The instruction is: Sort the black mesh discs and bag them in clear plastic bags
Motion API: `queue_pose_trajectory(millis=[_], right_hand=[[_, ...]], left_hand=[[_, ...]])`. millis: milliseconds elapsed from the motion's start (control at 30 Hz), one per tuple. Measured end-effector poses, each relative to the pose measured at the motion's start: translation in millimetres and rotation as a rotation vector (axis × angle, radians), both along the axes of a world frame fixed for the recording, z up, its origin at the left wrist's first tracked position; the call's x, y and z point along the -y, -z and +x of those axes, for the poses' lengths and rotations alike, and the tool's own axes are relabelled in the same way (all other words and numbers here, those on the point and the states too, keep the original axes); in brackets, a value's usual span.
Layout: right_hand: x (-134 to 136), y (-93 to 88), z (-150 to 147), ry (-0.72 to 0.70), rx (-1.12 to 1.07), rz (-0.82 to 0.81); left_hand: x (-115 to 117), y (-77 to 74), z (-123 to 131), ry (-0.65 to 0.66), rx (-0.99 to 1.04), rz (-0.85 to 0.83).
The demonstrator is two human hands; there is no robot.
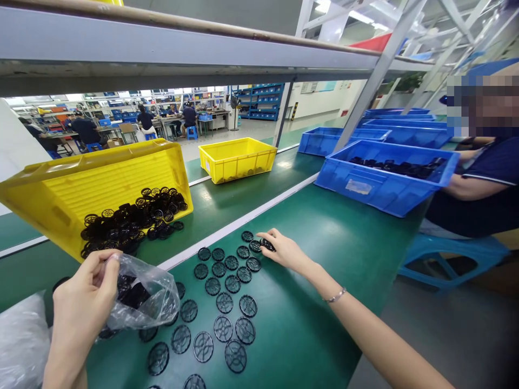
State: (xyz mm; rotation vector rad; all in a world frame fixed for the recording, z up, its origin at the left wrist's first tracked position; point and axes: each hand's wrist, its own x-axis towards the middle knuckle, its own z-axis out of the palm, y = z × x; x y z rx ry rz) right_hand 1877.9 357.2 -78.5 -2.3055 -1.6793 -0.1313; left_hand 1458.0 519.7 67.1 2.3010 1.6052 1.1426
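My left hand (87, 302) pinches the edge of a clear plastic bag (158, 305) at the lower left, with dark parts showing inside it. Round black spoked discs (224, 302), like small wheels, lie flat in a loose spread across the green table (308, 319). At the far end of this spread, my right hand (279, 249) has its thumb and fingers closed around a black disc (266, 245). Another disc (254, 246) lies right beside those fingertips. Part of the spread is hidden behind the bag.
A tilted yellow bin (60, 200) spills black wheel parts (133, 219) at the left. Behind stands an upright yellow bin (239, 156). At the right, a blue bin (381, 183) holds dark parts, near a seated person (478, 189). A shelf beam (182, 51) crosses overhead.
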Motion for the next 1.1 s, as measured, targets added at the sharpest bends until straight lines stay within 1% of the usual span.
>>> queue_pose_trajectory(millis=[67,133,233,300,400,533,633,700,767,833,900,933,1000,1100], right_hand=[[-3.4,0.1,-2.7,-0.116,-0.015,-0.007],[-5.8,1.8,-2.6,-0.161,-0.042,-0.040],[-8.3,1.7,1.4,-0.146,-0.066,-0.066],[-12.9,-2.2,5.3,-0.138,-0.063,-0.052],[-29.6,-9.4,11.6,-0.135,-0.064,-0.011],[-60.5,-10.6,18.5,-0.194,-0.064,-0.075],[-68.1,-10.9,16.3,-0.177,-0.055,-0.093],[-59.3,-14.1,8.8,-0.135,-0.045,-0.075],[-41.3,-18.1,-2.9,-0.150,-0.069,-0.030],[-19.5,-19.7,-16.1,-0.237,-0.113,-0.002],[-0.1,-17.5,-27.9,-0.327,-0.127,-0.030],[7.2,-15.4,-32.4,-0.344,-0.117,-0.062],[15.9,-11.3,-38.1,-0.332,-0.098,-0.119],[14.7,-11.9,-39.7,-0.298,-0.078,-0.176]], left_hand=[[-0.3,0.0,0.6,-0.004,0.003,-0.012],[-0.2,-0.3,0.9,-0.010,-0.001,-0.013],[-0.3,-0.7,1.3,-0.003,0.004,-0.022],[-0.8,-0.2,2.2,0.004,0.023,-0.030],[-1.9,2.0,4.0,0.009,0.034,-0.047],[-1.8,4.2,3.9,0.003,0.039,-0.055],[-2.1,4.3,1.8,-0.001,0.053,-0.050],[-3.2,4.4,0.7,-0.002,0.057,-0.045],[-4.8,4.7,0.6,-0.002,0.054,-0.041],[-6.5,5.2,1.6,-0.004,0.049,-0.036],[-7.6,5.9,2.9,-0.002,0.042,-0.029],[-7.9,6.2,3.3,0.001,0.039,-0.025],[-7.8,6.5,3.4,0.010,0.036,-0.019],[-6.3,6.0,2.1,0.013,0.036,-0.013]])
